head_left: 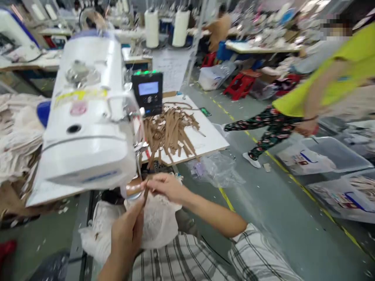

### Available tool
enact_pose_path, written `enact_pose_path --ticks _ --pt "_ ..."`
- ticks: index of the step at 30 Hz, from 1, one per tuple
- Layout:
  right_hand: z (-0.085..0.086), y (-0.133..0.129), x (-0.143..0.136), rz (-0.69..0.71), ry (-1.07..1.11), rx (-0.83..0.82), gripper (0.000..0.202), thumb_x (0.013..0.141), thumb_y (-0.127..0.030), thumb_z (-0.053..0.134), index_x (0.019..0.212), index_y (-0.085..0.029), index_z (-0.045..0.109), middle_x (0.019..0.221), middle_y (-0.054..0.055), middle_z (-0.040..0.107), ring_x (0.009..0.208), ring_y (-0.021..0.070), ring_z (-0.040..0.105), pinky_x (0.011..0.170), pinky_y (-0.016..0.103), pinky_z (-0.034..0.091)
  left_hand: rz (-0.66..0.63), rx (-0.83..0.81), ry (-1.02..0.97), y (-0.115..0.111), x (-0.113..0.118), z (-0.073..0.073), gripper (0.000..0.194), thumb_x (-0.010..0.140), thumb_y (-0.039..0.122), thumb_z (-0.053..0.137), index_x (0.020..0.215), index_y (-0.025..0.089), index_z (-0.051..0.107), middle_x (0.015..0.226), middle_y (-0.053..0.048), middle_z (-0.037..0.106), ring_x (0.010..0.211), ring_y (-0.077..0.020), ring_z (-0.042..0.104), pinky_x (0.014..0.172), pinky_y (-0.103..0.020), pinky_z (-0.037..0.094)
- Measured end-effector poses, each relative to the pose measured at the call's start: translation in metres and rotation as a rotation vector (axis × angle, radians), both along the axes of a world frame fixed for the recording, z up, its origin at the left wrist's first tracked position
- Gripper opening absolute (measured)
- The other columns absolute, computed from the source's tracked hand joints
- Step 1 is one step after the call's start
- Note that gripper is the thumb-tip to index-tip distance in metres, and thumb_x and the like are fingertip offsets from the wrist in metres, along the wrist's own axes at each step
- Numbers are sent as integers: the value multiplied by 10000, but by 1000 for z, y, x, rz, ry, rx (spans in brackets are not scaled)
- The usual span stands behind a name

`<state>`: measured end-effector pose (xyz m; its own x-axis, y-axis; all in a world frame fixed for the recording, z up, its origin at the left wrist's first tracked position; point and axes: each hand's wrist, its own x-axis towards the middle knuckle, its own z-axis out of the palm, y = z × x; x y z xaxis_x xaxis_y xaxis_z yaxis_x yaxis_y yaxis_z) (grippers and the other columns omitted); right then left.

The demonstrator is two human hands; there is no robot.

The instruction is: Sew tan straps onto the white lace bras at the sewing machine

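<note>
Just below the head of a white sewing machine (90, 117), both hands meet at a narrow brown strip (145, 192). My left hand (129, 230) pinches the strip from the near side. My right hand (166, 187) grips its upper part with thumb and fingers closed. White fabric (161, 222) hangs under the hands and over the lap. Many brown strips (172, 132) lie in a loose pile on the white table (209, 136), to the right of the machine.
A control panel (148, 93) stands beside the machine. Thread cones (151, 29) are behind it. A person in a yellow top (325, 86) walks at the right, near plastic bins (345, 154). Light fabric (19, 136) is heaped at the left.
</note>
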<state>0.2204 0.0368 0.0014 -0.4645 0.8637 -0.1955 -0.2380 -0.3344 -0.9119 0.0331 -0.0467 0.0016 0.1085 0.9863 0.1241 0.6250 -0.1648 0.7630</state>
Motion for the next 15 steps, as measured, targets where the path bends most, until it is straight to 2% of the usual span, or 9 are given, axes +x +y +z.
enact_pose_path --ticks 1,2,6,9,11,13,15 --pt "0 5 2 -19 18 -21 419 802 -555 707 693 -157 634 826 19 692 647 75 553 602 220 447 -70 28 39 4 -4 6 309 942 319 533 1167 208 713 877 -77 776 736 -197 722 688 -243 524" --pt "-1 11 4 -26 9 -13 398 805 -539 710 700 -165 626 776 5 661 636 76 545 614 225 456 -93 24 62 9 -8 11 322 959 307 506 1174 208 723 866 -74 780 708 -183 716 681 -235 522" --pt "-7 39 -3 -77 -149 152 316 802 -485 717 746 -194 606 664 -32 575 580 89 512 580 242 434 -19 -56 33 26 -23 21 360 999 309 456 1231 193 705 1098 -79 775 844 -175 738 744 -228 550" --pt "-8 55 -15 -148 -316 373 241 826 -419 685 777 -201 595 642 -38 558 583 106 496 592 260 426 16 -122 -11 30 -26 24 354 994 321 476 1230 189 704 1186 -74 749 960 -193 735 804 -250 569" --pt "-8 63 -23 -217 -432 567 187 843 -360 660 777 -197 597 698 -22 568 664 128 522 665 286 457 21 -147 -19 30 -27 26 352 989 332 487 1224 192 709 1207 -75 740 1046 -217 719 823 -266 575" --pt "-9 70 -30 -249 -557 741 133 850 -301 635 779 -197 594 757 -2 563 772 161 544 748 321 475 21 -174 -8 30 -27 27 356 986 346 495 1225 195 711 1188 -78 747 1073 -235 711 794 -273 583" --pt "-11 76 -35 -233 -684 841 111 845 -260 613 763 -199 570 770 9 526 802 177 532 774 343 475 20 -192 -2 30 -28 27 360 983 353 500 1231 196 709 1156 -80 757 1054 -242 717 743 -264 583"
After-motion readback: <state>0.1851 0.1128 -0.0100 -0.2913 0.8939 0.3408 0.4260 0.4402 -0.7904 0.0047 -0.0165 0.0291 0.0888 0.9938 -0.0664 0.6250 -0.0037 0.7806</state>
